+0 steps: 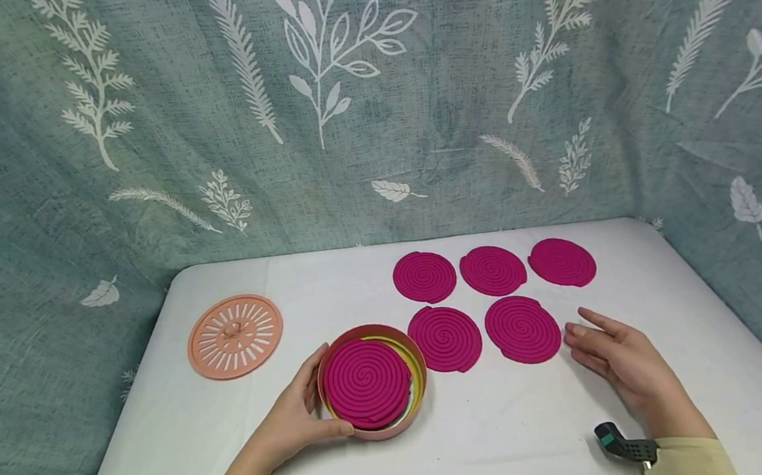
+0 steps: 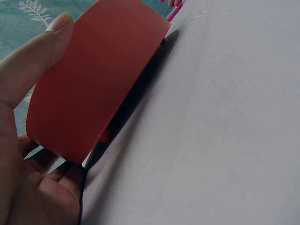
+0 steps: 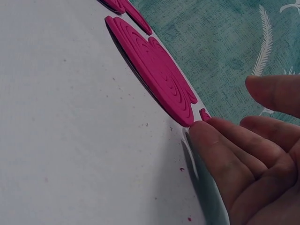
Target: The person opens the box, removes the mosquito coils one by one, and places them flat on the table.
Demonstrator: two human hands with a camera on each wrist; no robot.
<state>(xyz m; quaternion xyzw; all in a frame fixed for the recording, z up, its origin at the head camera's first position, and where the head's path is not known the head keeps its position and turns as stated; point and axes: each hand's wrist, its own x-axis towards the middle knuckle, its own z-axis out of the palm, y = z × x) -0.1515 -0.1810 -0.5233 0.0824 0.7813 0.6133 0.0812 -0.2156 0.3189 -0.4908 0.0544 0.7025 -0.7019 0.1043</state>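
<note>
My left hand (image 1: 298,415) grips a round coral-pink mosquito coil box (image 1: 423,397) at its left side, thumb at the near edge and fingers round the far side. Inside the box lies a magenta mosquito coil (image 1: 367,384), with a yellow ring showing at the right of it. In the left wrist view the smooth outer wall (image 2: 98,70) of the box fills the hand's grasp. My right hand (image 1: 621,359) holds nothing. Its fingertips are right beside the edge of a flat mosquito coil (image 1: 523,329) on the table, and the thumb stands apart from the fingers in the right wrist view.
Several more magenta coils lie in two rows, such as one (image 1: 445,339) just right of the box and another (image 1: 562,262) at the back right. A slotted coral lid (image 1: 235,337) rests at the left. Patterned green cloth (image 1: 360,177) hangs behind the white table (image 1: 503,443).
</note>
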